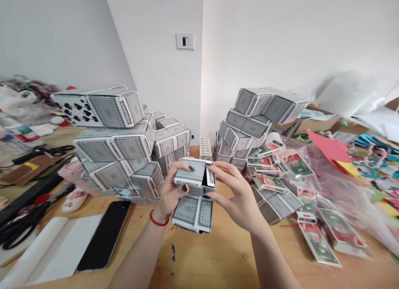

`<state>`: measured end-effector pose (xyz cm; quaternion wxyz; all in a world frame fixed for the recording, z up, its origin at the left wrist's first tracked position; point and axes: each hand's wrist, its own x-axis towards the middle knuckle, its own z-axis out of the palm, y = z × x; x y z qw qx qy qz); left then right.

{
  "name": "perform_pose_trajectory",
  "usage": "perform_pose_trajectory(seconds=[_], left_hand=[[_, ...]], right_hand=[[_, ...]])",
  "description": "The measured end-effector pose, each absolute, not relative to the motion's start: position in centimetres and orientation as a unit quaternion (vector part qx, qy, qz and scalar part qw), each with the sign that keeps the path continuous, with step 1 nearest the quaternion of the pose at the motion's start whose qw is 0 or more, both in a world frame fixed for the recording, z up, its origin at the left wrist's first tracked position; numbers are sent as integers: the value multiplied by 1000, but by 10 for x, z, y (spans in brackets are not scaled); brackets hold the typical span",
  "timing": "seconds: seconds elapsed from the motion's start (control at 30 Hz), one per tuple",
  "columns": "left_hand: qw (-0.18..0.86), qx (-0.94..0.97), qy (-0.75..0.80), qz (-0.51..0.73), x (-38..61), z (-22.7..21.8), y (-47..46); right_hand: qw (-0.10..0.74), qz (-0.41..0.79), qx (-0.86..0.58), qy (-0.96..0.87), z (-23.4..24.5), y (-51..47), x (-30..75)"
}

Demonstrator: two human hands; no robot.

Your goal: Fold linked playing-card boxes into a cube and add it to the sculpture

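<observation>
Between my hands is a box folded from playing cards (190, 171), grey patterned backs outward, with a flap standing partly open at its right end. My left hand (175, 191) wraps round its left side, thumb and finger pressed on the cards. The fingers of my right hand (232, 189) pinch the right end near the flap. Just below it shows a second card box (188, 214); whether the two are joined I cannot tell. Stacked card boxes rise on the left (114, 145) and on the right (246, 127) of my hands.
A black phone (104, 235) lies by white paper (62, 243) at left, near scissors (23, 222) and a white computer mouse (75, 199). Several red and green card packs (319, 239) spread over the right side, with plastic wrap and coloured paper (330, 145). A wall stands behind.
</observation>
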<state>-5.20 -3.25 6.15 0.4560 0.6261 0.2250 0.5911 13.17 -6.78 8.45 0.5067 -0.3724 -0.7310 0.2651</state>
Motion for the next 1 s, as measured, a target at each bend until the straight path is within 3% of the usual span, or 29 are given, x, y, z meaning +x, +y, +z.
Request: perform_pose_trajectory(seconds=[0.4, 0.77, 1.0], left_hand=[[462, 624, 206, 596, -51, 64, -33], [473, 617, 197, 597, -52, 64, -34], [447, 642, 193, 592, -56, 69, -36]], right_hand=[[488, 312, -362, -731, 87, -68, 133], [577, 407, -358, -611, 83, -66, 129], [610, 409, -339, -589, 83, -64, 127]])
